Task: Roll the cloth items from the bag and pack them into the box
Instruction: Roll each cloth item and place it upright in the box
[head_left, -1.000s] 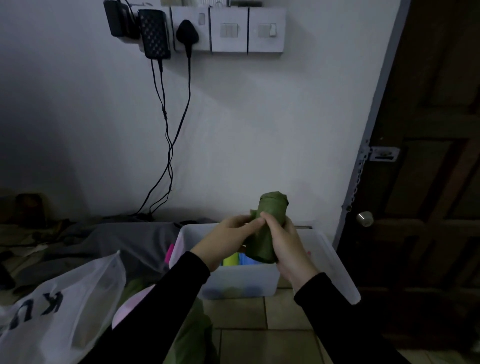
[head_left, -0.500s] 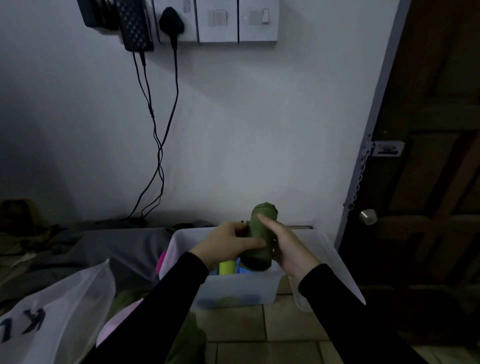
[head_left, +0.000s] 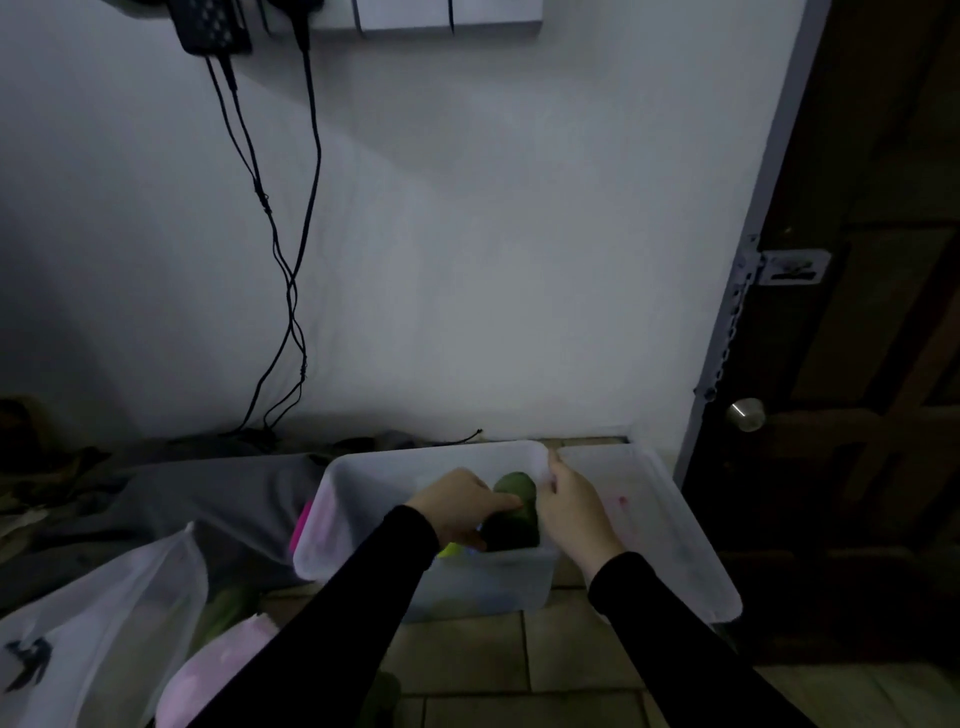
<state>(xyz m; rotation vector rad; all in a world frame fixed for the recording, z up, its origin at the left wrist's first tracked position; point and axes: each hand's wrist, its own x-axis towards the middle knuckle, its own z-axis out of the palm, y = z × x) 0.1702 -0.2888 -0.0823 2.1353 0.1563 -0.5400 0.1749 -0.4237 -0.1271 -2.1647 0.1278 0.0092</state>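
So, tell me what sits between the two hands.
In the head view, the rolled green cloth stands in the box between left hand and right hand.

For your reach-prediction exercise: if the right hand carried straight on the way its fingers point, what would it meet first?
The right hand points up and away, fingertips at the box far rim. It would probably meet that rim first, then the wall, though depth is unclear.

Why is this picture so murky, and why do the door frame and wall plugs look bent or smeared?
Head view: dim room light leaves the green cloth roll in the plastic box dark; the wide-angle lens tilts the door frame; the wall plugs at the top edge are motion-smeared; both hands, left and right, stay fairly sharp.
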